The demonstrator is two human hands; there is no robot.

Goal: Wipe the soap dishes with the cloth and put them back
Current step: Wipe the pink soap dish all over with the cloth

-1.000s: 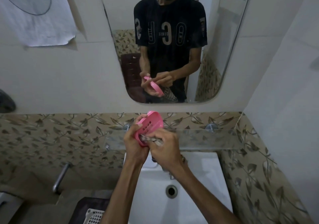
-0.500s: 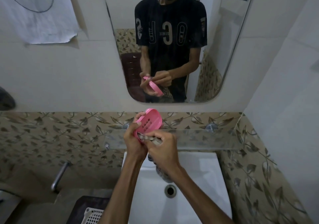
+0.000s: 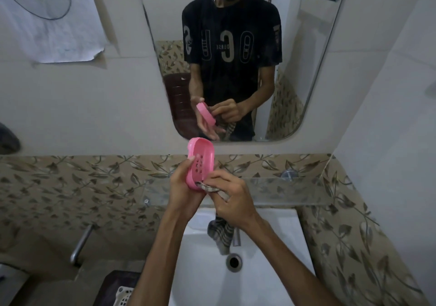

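**Dish held up, cloth at its lower edge**

Mid-frame, our left hand (image 3: 184,183) grips the pink soap dish (image 3: 201,163), tilted upright. Just right, our right hand (image 3: 232,199) is fisted around the striped cloth (image 3: 220,233), hanging over the sink (image 3: 271,246).

Setting: a home bathroom, seen from where I stand at the basin. White ceramic sink (image 3: 266,279) with round metal drain (image 3: 233,261) directly below me. Clear glass shelf (image 3: 283,191) on chrome pegs fixed to the wall just above it. Rounded wall mirror (image 3: 306,57) over the shelf. Band of tan leaf-patterned tiles (image 3: 70,183) along the wall at shelf height, plain pale tiles (image 3: 70,107) above. Metal pipe handle (image 3: 80,246) low on the left. White cloth (image 3: 47,22) hanging at upper left.
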